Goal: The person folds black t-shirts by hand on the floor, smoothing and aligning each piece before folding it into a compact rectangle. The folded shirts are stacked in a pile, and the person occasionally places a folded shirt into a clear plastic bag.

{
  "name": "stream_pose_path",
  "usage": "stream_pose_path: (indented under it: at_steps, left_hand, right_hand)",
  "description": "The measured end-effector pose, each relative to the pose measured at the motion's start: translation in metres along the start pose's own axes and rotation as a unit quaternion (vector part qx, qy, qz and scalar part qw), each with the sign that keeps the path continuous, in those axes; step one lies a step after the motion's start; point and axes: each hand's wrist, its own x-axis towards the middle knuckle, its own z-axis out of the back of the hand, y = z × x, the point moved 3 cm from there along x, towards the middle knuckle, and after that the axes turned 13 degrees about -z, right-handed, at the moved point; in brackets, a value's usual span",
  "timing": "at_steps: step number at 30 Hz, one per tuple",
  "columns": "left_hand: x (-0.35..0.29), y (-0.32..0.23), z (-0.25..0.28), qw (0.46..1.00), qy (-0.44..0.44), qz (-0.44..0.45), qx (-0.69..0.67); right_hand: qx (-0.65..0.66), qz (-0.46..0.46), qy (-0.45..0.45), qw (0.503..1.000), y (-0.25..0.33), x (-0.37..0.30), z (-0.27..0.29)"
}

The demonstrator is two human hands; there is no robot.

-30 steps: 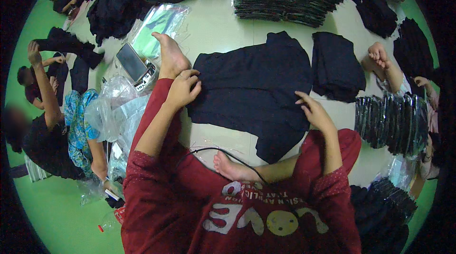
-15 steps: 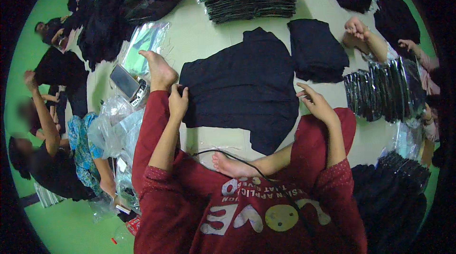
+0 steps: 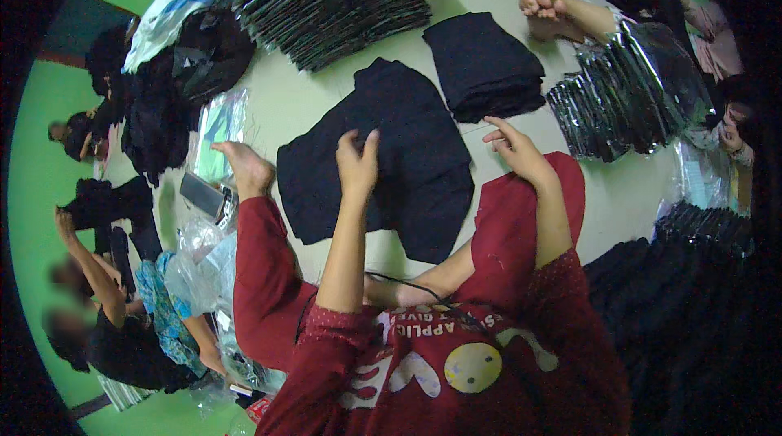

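A black garment (image 3: 415, 167) lies spread on the pale floor between my legs, with one part sticking out at the far side and another toward me. Over its middle is my left hand (image 3: 357, 167), thumb and fingers apart and nothing in them; I cannot tell whether it touches the cloth. To the right of the garment, above my bent knee, my right hand (image 3: 521, 157) is open and empty. Just beyond that hand sits a pile of folded black garments (image 3: 482, 68).
Tall stacks of black packets in clear plastic (image 3: 334, 4) stand at the far side. More wrapped packets (image 3: 619, 94) lean in a row at right, near another person's foot (image 3: 542, 2). At left are a phone-like dark slab (image 3: 202, 195), plastic bags (image 3: 195, 273) and a seated person (image 3: 134, 346).
My left hand has left the garment's left edge and moved right, over its middle. The right hand stays open beside the garment. The whole view has turned and shifted.
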Motion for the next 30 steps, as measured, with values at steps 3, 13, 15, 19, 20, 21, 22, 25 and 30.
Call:
stream_pose_path:
  at_steps: [3, 13, 15, 19, 20, 21, 22, 25, 30]
  left_hand:
    - [-0.016, 0.056, 0.002, 0.989, 0.012, 0.144, 0.031]
    - [-0.015, 0.007, -0.032, 0.991, -0.028, -0.011, 0.131]
    - [-0.001, -0.031, -0.029, 0.987, 0.000, -0.110, 0.117]
    - [0.043, -0.127, -0.014, 0.917, 0.126, -0.374, 0.059]
    - [0.058, -0.151, -0.009, 0.912, 0.140, -0.383, 0.052]
    - [0.073, -0.175, -0.006, 0.899, 0.170, -0.403, 0.038]
    - [0.090, -0.198, -0.004, 0.893, 0.171, -0.415, 0.021]
    - [0.145, -0.246, -0.019, 0.894, 0.207, -0.395, -0.038]
    - [0.225, -0.223, -0.082, 0.874, 0.210, -0.430, 0.085]
  right_hand:
    - [-0.006, -0.011, 0.010, 1.000, -0.004, 0.002, -0.002]
    - [-0.021, -0.007, 0.000, 1.000, -0.009, 0.003, 0.005]
    - [-0.006, -0.007, -0.013, 1.000, -0.008, 0.000, 0.012]
    - [0.012, -0.012, -0.015, 1.000, -0.008, -0.005, 0.020]
    - [0.011, 0.013, -0.028, 0.999, -0.006, -0.006, 0.021]
    - [0.014, 0.006, -0.031, 0.999, -0.007, -0.007, 0.023]
    - [0.018, -0.001, -0.034, 0.999, -0.009, -0.008, 0.026]
    - [0.014, -0.012, -0.051, 0.999, -0.014, -0.011, 0.033]
    - [0.085, 0.000, -0.025, 0.996, -0.017, -0.011, 0.035]
